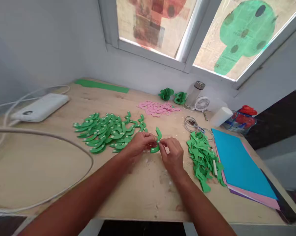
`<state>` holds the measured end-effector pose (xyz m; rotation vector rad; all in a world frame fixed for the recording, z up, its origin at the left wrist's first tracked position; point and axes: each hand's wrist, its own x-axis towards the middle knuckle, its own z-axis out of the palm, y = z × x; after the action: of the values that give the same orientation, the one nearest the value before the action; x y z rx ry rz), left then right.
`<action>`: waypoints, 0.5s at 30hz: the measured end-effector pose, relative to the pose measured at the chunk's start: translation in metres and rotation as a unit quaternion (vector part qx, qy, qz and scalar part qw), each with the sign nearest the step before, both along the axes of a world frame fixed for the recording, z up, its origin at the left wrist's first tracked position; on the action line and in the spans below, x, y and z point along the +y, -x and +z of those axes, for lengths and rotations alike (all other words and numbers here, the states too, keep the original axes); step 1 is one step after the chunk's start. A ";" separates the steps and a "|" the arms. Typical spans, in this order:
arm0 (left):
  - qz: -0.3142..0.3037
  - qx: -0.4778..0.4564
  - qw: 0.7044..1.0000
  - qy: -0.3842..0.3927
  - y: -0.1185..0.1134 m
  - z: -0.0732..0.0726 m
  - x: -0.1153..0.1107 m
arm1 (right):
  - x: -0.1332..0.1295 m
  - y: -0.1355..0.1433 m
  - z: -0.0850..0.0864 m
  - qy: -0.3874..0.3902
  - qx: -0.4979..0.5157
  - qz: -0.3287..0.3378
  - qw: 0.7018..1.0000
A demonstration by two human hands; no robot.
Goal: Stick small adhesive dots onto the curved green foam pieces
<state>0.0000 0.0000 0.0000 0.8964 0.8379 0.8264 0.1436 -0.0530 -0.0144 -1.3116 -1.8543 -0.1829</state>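
Near the middle of the table, a curved green paper piece with pale squares on it stands out between my two hands. My left hand is closed in a pinch at its left side. My right hand pinches it from the right, near the bend where a small white spot shows. The fingertips partly cover the piece, so whether it is one strip or two joined ones is hard to see. Left of my hands spreads a pile of curved green paper pieces bearing small pale squares.
Green paper scraps and a blue sheet stack lie right. Pink cutouts, green paper balls, a bottle and a small fan stand behind. A white power bank and looping cable occupy the left.
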 end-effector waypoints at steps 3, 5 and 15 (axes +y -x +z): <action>-0.004 -0.006 1.000 0.000 -0.001 0.002 -0.001 | 0.001 -0.003 0.001 -0.009 -0.030 -0.005 0.999; -0.002 -0.005 1.000 0.000 -0.002 0.004 -0.001 | 0.002 -0.003 0.002 -0.011 -0.040 -0.010 0.999; 0.039 0.055 0.995 -0.073 -0.011 0.012 -0.008 | 0.005 -0.006 0.003 0.001 -0.013 -0.047 0.999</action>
<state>0.0110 -0.0077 0.0116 1.0508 0.9210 0.9212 0.1492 -0.0476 -0.0116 -1.4042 -1.8170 -0.2488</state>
